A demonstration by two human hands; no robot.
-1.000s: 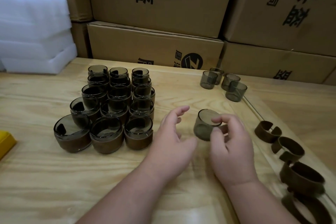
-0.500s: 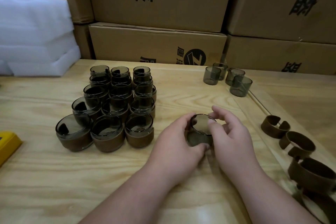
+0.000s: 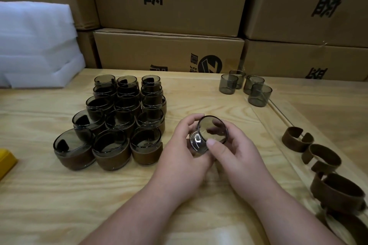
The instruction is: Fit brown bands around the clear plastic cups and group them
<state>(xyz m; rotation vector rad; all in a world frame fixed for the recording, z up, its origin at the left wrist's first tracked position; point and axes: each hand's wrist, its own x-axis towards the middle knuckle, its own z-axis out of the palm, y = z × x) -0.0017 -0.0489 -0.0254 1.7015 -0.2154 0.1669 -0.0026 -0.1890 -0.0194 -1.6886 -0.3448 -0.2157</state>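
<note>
A smoky clear cup [image 3: 212, 132] is held tilted above the tabletop [image 3: 199, 93] by the curled fingers [image 3: 194, 118] of the left hand [image 3: 179, 157] and right hand [image 3: 237, 155], its lower part hidden behind them, with banded cups [image 3: 111, 151] grouped at left and brown bands [image 3: 296, 139] cut off at right.

Your left hand [image 3: 180, 157] and right hand [image 3: 237, 155] are bare, no gloves. No rings or watch on what shows of either one. Both forearms are bare from wrist down to the bottom edge, no sleeve showing. Nails short, unpainted; the right thumbnail faces the camera. No marks or bandages on the backs of your hands.
</note>
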